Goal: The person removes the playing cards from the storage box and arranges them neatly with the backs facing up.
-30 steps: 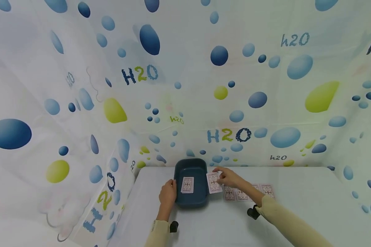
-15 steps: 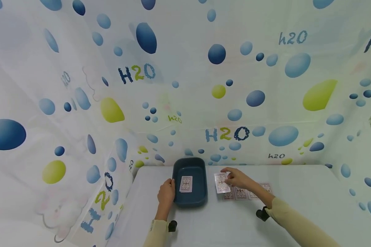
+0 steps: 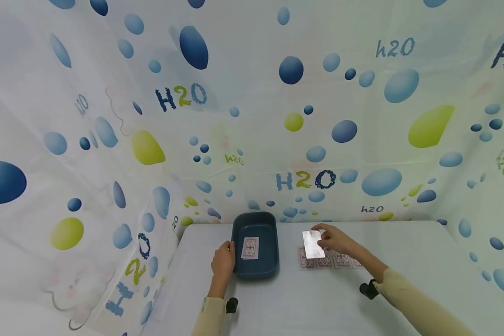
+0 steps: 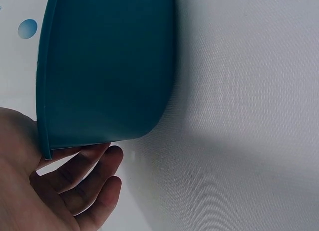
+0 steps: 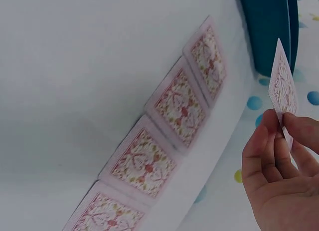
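Note:
A dark teal plastic tray [image 3: 269,247] stands left of the table's middle. My left hand [image 3: 223,261] holds its left rim, thumb at the rim and fingers bent beneath it against the outer wall [image 4: 109,71]. Inside the tray lies a playing card [image 3: 249,248], back up, with another edge just showing beneath. My right hand [image 3: 335,240] pinches a single playing card [image 3: 312,244] between thumb and fingers, raised above the table. In the right wrist view this held card [image 5: 283,84] is nearly edge-on. Below it runs a row of several face-down playing cards [image 3: 307,262].
A white cloth covers the table [image 3: 302,303]. Behind it and at both sides hangs a white curtain [image 3: 252,140] printed with blue and green drops. Black camera mounts [image 3: 368,289] sit on both wrists, over pale sleeves [image 3: 416,303].
My right hand has carried the pinched card rightward, from beside the tray to over the row's left end. The card has tilted and now glares white. My left hand keeps its hold on the tray.

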`<state>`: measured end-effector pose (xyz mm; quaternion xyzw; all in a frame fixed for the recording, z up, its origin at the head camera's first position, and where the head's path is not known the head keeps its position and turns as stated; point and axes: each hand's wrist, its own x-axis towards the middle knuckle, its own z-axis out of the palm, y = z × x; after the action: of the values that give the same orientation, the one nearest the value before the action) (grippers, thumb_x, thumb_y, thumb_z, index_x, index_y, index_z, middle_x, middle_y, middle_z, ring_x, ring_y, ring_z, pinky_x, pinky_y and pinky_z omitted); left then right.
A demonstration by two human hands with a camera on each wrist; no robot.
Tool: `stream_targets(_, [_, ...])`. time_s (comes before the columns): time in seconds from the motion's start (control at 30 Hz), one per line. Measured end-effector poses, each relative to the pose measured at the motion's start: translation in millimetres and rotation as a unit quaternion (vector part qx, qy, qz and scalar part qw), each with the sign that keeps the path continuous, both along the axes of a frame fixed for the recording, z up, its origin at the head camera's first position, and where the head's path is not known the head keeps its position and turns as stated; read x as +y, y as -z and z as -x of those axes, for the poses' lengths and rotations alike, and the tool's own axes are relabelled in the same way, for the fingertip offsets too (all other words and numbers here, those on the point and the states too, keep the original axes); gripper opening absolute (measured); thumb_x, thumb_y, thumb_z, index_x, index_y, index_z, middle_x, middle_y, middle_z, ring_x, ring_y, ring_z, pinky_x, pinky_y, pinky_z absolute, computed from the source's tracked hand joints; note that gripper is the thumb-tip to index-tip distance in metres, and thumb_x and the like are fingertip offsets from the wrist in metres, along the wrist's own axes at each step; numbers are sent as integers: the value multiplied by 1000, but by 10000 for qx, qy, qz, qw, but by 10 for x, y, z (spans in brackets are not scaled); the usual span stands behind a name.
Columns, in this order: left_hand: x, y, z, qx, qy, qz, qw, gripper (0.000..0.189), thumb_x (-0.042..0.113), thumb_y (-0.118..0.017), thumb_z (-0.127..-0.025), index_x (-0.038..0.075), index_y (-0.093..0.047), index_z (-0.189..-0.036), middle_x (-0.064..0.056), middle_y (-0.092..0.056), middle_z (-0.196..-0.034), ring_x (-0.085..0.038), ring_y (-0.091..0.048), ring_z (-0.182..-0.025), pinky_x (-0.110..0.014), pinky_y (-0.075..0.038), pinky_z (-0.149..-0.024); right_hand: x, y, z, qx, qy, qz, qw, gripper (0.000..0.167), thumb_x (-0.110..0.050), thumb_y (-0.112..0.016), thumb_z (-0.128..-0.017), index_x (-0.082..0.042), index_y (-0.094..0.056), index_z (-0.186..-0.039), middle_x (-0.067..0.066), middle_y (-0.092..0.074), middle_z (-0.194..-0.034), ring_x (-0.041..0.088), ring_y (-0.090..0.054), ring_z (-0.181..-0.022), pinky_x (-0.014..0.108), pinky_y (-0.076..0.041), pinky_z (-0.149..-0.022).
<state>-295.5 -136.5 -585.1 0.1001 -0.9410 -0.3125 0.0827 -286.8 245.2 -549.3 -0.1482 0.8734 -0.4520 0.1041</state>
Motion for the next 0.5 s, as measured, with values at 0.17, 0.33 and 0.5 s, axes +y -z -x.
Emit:
stream_targets(0.17, [13,-24,-20,-3,30,6,10000,30,27,-50,-105,3,-68,-108,-16,-73,-93,-26,-63,-70,-43,-47,-60,153,34,-18,-77,21,84,9999,48,-4,-63,-95,0,-48,-140,9,-63,-85,20,-60,-79,39,-56,-73])
stream_targets(0.33, [14,-26,-20,-54,8,2,10000,30,27,-51,-105,3,-68,-108,-17,-73,-95,-27,-63,-70,-45,-48,-61,273,44,-67,-163,104,142,9997,48,-6,-63,-96,-1,-48,-141,10,-61,-84,19,-57,-77,37,-54,-73])
stream_targets(0.5, [5,-17,-9,-41,1,3,10000,29,27,-51,-105,4,-68,-106,-16,-72,-94,-26,-62,-69,-44,-46,-59,401,47,-124,-135,141,151,9997,48,-6,-63,-96,1,-48,-140,13,-61,-83,20,-56,-75,38,-54,-71])
